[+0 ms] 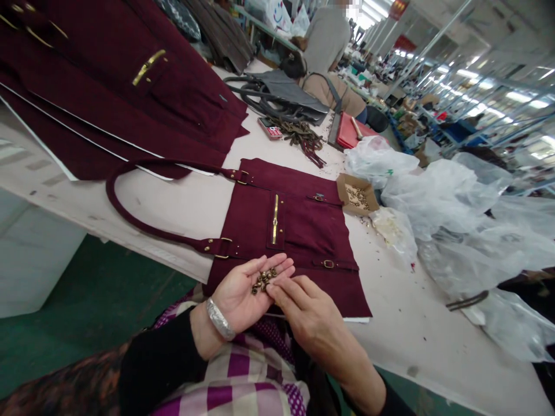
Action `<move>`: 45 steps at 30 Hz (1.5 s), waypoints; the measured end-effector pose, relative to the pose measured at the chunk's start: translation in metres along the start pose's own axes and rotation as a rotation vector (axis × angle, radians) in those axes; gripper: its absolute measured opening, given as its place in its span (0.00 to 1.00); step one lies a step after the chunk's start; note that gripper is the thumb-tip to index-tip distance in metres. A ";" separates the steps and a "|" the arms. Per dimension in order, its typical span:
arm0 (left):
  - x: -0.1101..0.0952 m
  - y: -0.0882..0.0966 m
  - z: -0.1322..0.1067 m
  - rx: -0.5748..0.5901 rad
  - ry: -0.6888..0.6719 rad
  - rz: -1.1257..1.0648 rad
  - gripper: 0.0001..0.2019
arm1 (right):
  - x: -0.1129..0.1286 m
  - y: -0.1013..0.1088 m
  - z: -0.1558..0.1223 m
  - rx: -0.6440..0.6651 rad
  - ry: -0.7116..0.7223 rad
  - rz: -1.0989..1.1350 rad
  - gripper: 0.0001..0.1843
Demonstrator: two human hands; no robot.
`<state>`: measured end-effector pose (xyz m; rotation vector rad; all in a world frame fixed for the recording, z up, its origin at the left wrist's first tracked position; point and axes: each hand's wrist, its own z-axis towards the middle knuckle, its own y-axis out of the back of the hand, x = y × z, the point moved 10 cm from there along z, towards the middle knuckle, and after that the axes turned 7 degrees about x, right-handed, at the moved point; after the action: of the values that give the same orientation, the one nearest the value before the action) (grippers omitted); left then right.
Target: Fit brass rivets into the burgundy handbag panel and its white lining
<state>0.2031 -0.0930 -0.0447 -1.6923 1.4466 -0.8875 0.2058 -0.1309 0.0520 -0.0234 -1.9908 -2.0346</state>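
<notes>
My left hand (245,289) is palm up, fingers stretched out, with a small pile of brass studs (262,279) lying on it. Over that palm, the fingertips of my right hand (314,309) are pinched together at the edge of the pile; whatever is between them is hidden. Both hands are above the near edge of a maroon bag panel (310,228), which lies flat on the table. The panel carries a gold zip (275,219), small buckles and a long rolled handle (130,216) that extends to the left.
An open cardboard box (358,195) of similar studs stands by the panel's right edge. Crumpled plastic bags (451,199) cover the table's right side. More maroon panels (173,110) lie at left. Behind are a phone (269,128), dark strips (301,136), a grey bag (286,95), a hammer (356,128) and people.
</notes>
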 end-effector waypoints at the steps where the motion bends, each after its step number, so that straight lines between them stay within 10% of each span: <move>1: -0.001 0.000 -0.001 0.008 -0.005 -0.002 0.21 | -0.001 0.000 0.001 0.002 -0.009 -0.005 0.14; 17: 0.000 0.010 -0.012 0.070 0.050 -0.011 0.20 | -0.030 0.000 0.012 -0.078 -0.148 0.326 0.10; 34: -0.034 0.036 -0.049 -0.086 -0.153 0.132 0.15 | -0.011 -0.031 0.069 0.436 -0.157 0.321 0.06; 45: -0.052 0.039 -0.046 -0.015 -0.193 0.009 0.15 | -0.009 -0.031 0.096 0.377 -0.156 0.467 0.08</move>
<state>0.1380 -0.0498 -0.0576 -1.7301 1.3323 -0.6895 0.1887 -0.0350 0.0236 -0.5274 -2.1749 -1.3899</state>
